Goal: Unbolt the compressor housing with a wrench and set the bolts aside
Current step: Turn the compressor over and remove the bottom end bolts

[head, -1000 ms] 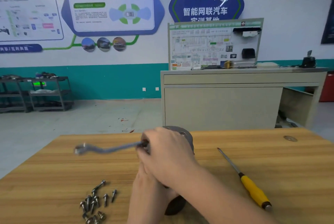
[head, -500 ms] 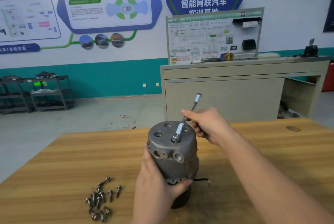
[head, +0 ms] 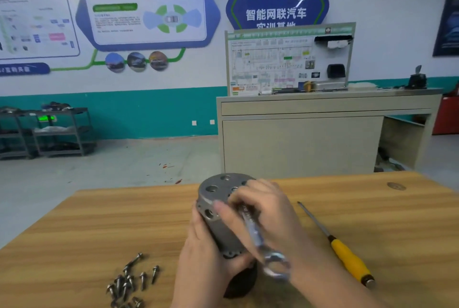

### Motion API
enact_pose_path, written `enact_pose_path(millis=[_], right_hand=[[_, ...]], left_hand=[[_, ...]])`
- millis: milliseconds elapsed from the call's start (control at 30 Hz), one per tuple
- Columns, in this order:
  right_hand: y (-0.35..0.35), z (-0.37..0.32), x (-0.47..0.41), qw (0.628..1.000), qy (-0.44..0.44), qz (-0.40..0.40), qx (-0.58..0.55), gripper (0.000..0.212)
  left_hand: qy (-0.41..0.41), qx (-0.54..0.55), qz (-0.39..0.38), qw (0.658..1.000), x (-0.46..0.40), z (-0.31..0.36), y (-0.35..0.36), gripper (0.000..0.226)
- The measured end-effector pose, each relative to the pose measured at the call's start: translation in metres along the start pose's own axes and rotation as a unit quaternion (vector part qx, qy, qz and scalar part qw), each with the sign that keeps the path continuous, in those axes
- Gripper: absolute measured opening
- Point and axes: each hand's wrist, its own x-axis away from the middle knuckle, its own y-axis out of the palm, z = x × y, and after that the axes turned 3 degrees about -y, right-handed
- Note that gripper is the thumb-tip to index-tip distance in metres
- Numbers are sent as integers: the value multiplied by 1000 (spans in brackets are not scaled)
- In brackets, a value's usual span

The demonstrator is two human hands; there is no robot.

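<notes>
The grey metal compressor housing stands upright near the front middle of the wooden table, with round holes in its top face. My left hand grips its lower side from the left. My right hand lies over the top and holds a silver wrench; its free ring end points toward me, blurred by motion. The end on the housing is hidden under my fingers. A pile of several loose bolts lies on the table to the front left.
A screwdriver with a yellow handle lies on the table right of the housing. A beige counter with a display board stands behind the table. Dark shelving lines the far left wall.
The wrench has swung round from pointing away toward the counter to pointing toward me. My right hand moved with it over the housing top. My left hand stays on the housing.
</notes>
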Motion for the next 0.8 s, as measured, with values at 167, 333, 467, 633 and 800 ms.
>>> enact_pose_path(millis=[167, 333, 467, 633, 800], right_hand=[[-13, 52, 6, 875, 324, 113, -341, 24], [-12, 80, -48, 856, 449, -8, -257, 28], [10, 51, -99, 936, 308, -163, 57, 26], [34, -7, -81, 956, 69, -229, 169, 15], [-1, -17, -16, 992, -44, -98, 66, 28]], left_hand=[[-10, 50, 13, 999, 8, 0, -2, 150], [-5, 41, 20, 999, 11, 0, 0, 151], [-5, 45, 26, 999, 11, 4, 0, 152], [-32, 38, 18, 999, 8, 2, 1, 150], [-40, 134, 8, 990, 0, 16, 0, 155]])
